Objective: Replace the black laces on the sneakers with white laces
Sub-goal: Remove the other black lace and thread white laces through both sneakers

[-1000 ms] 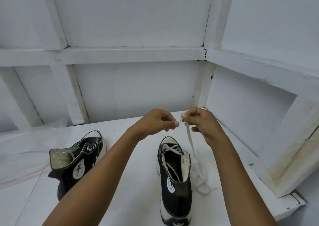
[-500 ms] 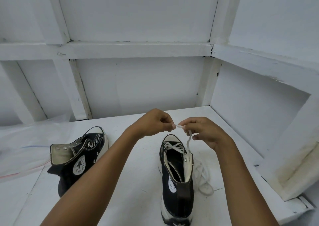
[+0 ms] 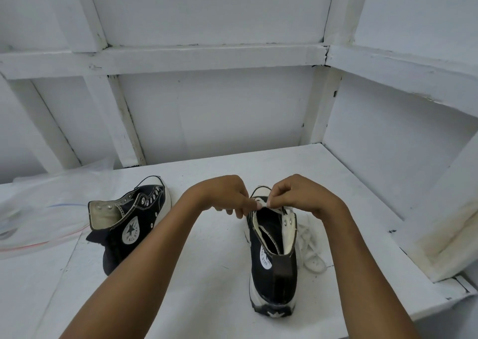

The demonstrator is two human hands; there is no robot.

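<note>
white lace pinched along one short stretch between the thumbs and fingertips of both hands, just above the open top of the black sneaker standing upright on the white table, heel toward the camera and toe toward the back wall; left hand curled, gripping the lace from the left; right hand curled the same way, gripping it from the right, the fingertips of the two nearly touching; threading through the front eyelets mostly hidden behind the hands; rest of the lace heaped in loose loops on the table just beside the sneaker's right side, up against its sole; second black sneaker well apart to the left, lying tilted on its side, round star patch facing up, collar open toward the camera, metal eyelets in a row along its flap; crumpled clear plastic sheet with a red line and a blue line at the far left of the table; white-painted wooden frame behind the table and along its right side
</note>
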